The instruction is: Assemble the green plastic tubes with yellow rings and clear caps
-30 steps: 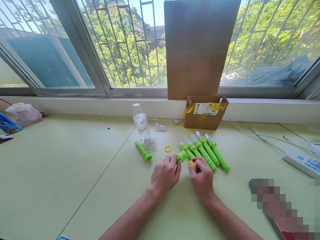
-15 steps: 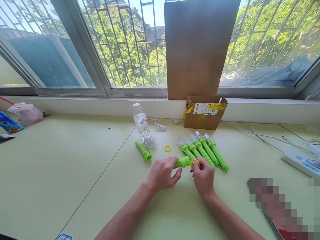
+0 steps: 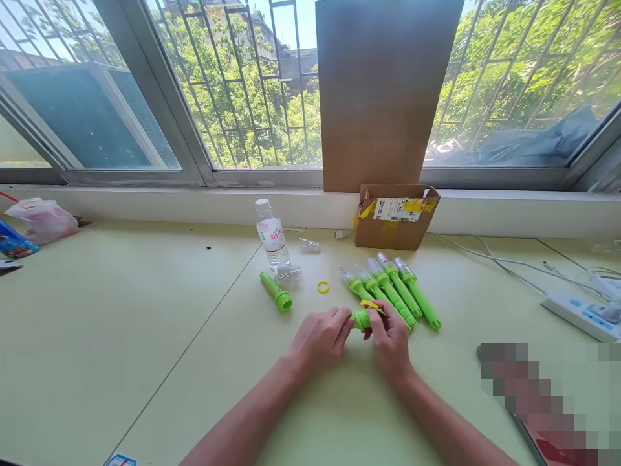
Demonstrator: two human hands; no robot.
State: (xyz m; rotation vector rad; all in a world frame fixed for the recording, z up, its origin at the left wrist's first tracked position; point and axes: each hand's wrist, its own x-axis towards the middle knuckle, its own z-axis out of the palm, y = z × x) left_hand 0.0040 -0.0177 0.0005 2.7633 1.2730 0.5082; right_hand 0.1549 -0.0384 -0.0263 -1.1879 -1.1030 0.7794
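Note:
My left hand [image 3: 320, 333] is closed around a green plastic tube [image 3: 359, 320], its threaded end pointing right. My right hand [image 3: 389, 336] pinches a yellow ring [image 3: 369, 304] at that end; the ring sits tilted along the top, and fingers hide whether it is around the thread. Another green threaded tube [image 3: 276, 292] lies to the left, with a second yellow ring [image 3: 323, 287] flat on the table. Just beyond my right hand, several green tubes with clear caps [image 3: 406, 290] lie side by side.
Behind the tubes stand a water bottle [image 3: 272, 234] and an open cardboard box [image 3: 394, 220]. Clear plastic caps [image 3: 290, 276] lie near the bottle. On the right are a power strip [image 3: 582, 316], cables and a partly blurred dark flat object [image 3: 526, 430]. A pink bag [image 3: 41, 220] sits far left.
My right hand has brought the yellow ring left onto the tube's threaded end, and the ring has tipped flatter. My left fingers have closed more tightly on the tube.

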